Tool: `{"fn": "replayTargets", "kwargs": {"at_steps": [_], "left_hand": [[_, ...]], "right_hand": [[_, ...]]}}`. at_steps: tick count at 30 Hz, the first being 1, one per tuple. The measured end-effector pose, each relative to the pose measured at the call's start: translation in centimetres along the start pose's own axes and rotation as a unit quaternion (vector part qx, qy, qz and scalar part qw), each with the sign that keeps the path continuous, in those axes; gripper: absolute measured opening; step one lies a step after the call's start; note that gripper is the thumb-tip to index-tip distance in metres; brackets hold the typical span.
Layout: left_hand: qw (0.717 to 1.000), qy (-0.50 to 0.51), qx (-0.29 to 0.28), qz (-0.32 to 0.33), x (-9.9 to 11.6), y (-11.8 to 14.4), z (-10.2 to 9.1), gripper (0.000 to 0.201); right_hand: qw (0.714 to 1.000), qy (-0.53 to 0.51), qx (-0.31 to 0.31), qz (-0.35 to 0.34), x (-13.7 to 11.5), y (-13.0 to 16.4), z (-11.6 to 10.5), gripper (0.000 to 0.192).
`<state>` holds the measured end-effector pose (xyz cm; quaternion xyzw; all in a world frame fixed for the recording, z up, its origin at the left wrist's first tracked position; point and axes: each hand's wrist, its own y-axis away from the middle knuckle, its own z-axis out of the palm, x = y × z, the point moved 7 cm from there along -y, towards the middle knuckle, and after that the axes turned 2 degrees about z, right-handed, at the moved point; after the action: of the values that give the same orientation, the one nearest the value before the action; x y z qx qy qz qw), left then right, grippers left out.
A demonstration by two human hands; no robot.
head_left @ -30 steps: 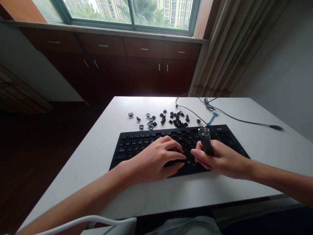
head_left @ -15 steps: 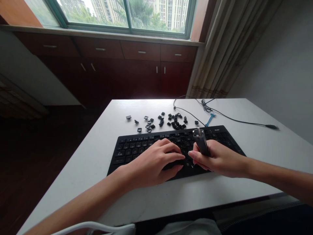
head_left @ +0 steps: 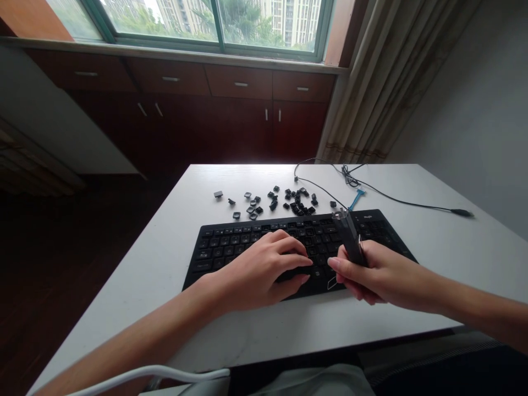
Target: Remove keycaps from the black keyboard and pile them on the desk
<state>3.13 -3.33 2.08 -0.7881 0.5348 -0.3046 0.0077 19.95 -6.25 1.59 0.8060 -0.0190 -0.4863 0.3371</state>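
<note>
A black keyboard lies across the white table, with some key positions in its middle showing bare sockets. My left hand rests on the keyboard's middle, palm down, fingers apart and bent, thumb near the front edge. No object shows in it, though the space beneath the palm is hidden. My right hand is closed round a dark keycap puller, held tilted above the keyboard's right part. Its metal-tipped end points up and away; a thin wire loop sticks out below my fingers near the keyboard's front edge.
Behind the keyboard lie several loose black keycaps, scattered and heaped. A blue brush-like tool lies near a black cable at the back right. A white cable crosses the lower left. Beyond stand dark red cabinets.
My right hand and the keycap puller have shifted right, away from my left fingers, and more of the wire loop shows. My left hand stays almost where it was on the keyboard.
</note>
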Motion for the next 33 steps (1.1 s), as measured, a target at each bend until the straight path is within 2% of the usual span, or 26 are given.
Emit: {"fn": "replayTargets", "kwargs": {"at_steps": [6,10,18,22,25,28,33], "left_hand": [[1.0,-0.008,-0.009,-0.002,0.0,0.0,0.1,0.026],[1.0,-0.011,-0.01,-0.001,0.0,-0.1,0.1,0.027],[1.0,-0.021,-0.015,0.002,0.1,-0.1,0.1,0.027],[0.999,-0.031,-0.018,0.008,0.2,-0.2,0.0,0.026],[0.999,-0.04,-0.016,0.016,0.4,-0.2,0.0,0.024],[0.999,-0.047,-0.014,0.019,0.4,-0.3,0.0,0.023],[0.998,-0.053,-0.019,0.018,0.4,-0.2,0.1,0.023]], "right_hand": [[1.0,-0.007,-0.005,-0.014,0.2,-0.5,0.3,0.035],[1.0,0.013,0.014,-0.023,-0.1,-0.4,0.4,0.034],[0.998,0.061,0.03,-0.005,-1.1,-0.2,0.8,0.034],[0.992,0.107,0.051,-0.053,-0.8,0.2,0.9,0.029],[0.984,0.156,0.032,-0.08,-0.5,0.6,0.8,0.015],[0.981,0.184,0.003,-0.062,-0.4,0.7,0.2,0.006],[0.977,0.211,-0.018,0.005,-0.9,0.2,-0.7,0.022]]}}
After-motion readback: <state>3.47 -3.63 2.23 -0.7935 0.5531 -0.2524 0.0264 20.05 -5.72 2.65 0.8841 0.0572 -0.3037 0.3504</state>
